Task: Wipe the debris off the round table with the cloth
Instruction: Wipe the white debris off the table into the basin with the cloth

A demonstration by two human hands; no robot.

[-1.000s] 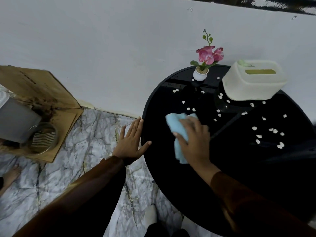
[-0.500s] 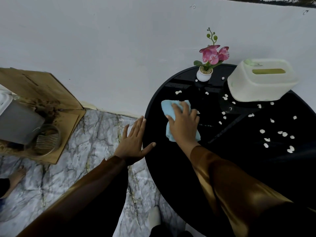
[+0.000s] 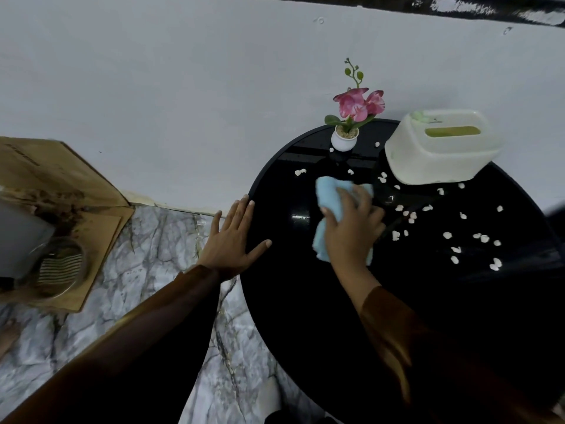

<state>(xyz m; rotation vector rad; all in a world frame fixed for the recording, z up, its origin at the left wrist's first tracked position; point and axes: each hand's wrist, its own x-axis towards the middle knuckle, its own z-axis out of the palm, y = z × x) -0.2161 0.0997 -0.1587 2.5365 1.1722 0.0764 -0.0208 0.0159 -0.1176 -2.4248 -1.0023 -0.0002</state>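
The wiping step is under way: the right hand [image 3: 351,234] is pressing a crumpled light-blue cloth [image 3: 328,194] flat against the glossy black round table [image 3: 290,301], its fingers [image 3: 362,197] curling over the top of the cloth and gripping it, with blue folds showing both beyond the fingertips and under the wrist. The cloth is lying on the far-left part of the tabletop, near the small white pot holding a pink artificial orchid [image 3: 345,139] and just left of a pale green plastic tissue box [image 3: 440,148]. The left hand [image 3: 232,240] is spreading open, fingers straight and holding nothing; it is hovering at the table's left edge with the thumb reaching over the rim, though whether it is touching the table cannot be told. Small white scraps of debris [image 3: 452,240] are lying scattered mostly to the right of the cloth, with a few more [image 3: 300,172] just beyond it toward the wall. Most of the debris is still on the table, so the job looks to be at an early stage. The next move probably calls for sweeping the cloth rightward through the thick patch, gathering the bits toward an edge, while steering clear of the pot and the box so neither gets knocked.
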